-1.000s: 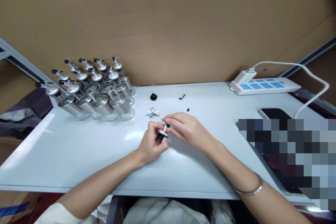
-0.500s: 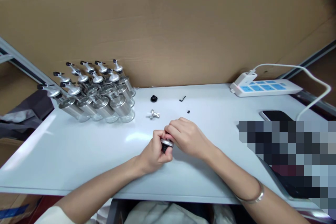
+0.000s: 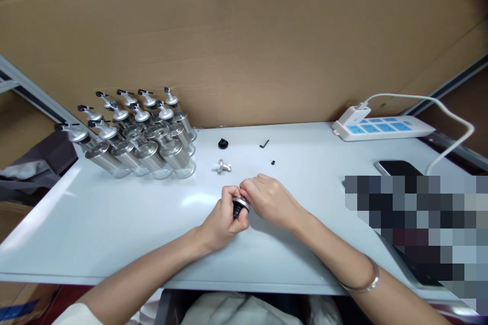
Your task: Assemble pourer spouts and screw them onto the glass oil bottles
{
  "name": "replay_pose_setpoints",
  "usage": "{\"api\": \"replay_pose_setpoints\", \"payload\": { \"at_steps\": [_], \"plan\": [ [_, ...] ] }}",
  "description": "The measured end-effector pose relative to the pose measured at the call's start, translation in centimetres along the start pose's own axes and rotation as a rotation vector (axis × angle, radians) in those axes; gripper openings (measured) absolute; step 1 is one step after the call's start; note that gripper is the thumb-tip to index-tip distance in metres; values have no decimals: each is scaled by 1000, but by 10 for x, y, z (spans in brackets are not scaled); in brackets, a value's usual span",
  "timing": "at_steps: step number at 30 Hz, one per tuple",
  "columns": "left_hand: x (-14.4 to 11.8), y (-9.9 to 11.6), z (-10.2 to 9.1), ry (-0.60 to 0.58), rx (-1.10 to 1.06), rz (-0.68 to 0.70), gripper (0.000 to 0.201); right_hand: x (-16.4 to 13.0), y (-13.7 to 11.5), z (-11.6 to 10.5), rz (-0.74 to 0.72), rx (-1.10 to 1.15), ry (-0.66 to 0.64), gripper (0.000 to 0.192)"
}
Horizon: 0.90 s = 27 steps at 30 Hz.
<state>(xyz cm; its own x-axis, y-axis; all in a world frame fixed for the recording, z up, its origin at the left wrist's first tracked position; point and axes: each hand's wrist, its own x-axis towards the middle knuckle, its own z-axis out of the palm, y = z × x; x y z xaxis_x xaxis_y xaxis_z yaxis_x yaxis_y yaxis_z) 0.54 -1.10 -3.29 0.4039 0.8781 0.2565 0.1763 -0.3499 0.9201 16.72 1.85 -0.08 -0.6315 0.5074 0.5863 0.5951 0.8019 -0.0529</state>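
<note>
My left hand (image 3: 223,221) is closed round a bottle pour spout (image 3: 240,207) with a silver collar and a black ribbed stopper. The stopper end points down toward me. My right hand (image 3: 272,200) presses its curled fingers at the far end of the same spout, and its fingertips hide that end. Beyond my hands lie a silver spout piece (image 3: 222,166), a black ribbed stopper (image 3: 223,143), a small black hex key (image 3: 264,143) and a tiny black cap (image 3: 273,162).
Several glass bottles with steel sleeves (image 3: 147,155) stand at the left, the back ones topped with silver spouts (image 3: 142,113). At the right are a white power strip (image 3: 385,128) with a cable (image 3: 453,111), and a phone (image 3: 400,168). Cardboard (image 3: 244,45) rises behind the table.
The spout has tilted slightly in my left hand, showing more of its black stopper. My right hand has shifted a little, staying at the far end. The loose parts lie unmoved.
</note>
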Motion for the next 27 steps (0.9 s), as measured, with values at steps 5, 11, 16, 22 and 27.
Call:
{"api": "replay_pose_setpoints", "payload": {
  "at_steps": [5, 11, 16, 22, 27],
  "plan": [
    [-1, -1, 0, 24, 3, -62, 21, -2, -3, 3, 52, 0, -25, 31],
    [3, -1, -2, 72, 78, -96, 22, 0, -7, 4, 201, 37, -125, 31],
    [7, 1, -7, 96, 156, -2, 19, 3, 2, 0, 236, 111, -85, 34],
    [6, 3, -9, 54, 253, 73, 20, 2, 12, -8, 183, -39, -112, 42],
    [4, 2, -7, 70, 316, 155, 21, 0, 10, -5, 173, -90, -190, 46]
  ]
}}
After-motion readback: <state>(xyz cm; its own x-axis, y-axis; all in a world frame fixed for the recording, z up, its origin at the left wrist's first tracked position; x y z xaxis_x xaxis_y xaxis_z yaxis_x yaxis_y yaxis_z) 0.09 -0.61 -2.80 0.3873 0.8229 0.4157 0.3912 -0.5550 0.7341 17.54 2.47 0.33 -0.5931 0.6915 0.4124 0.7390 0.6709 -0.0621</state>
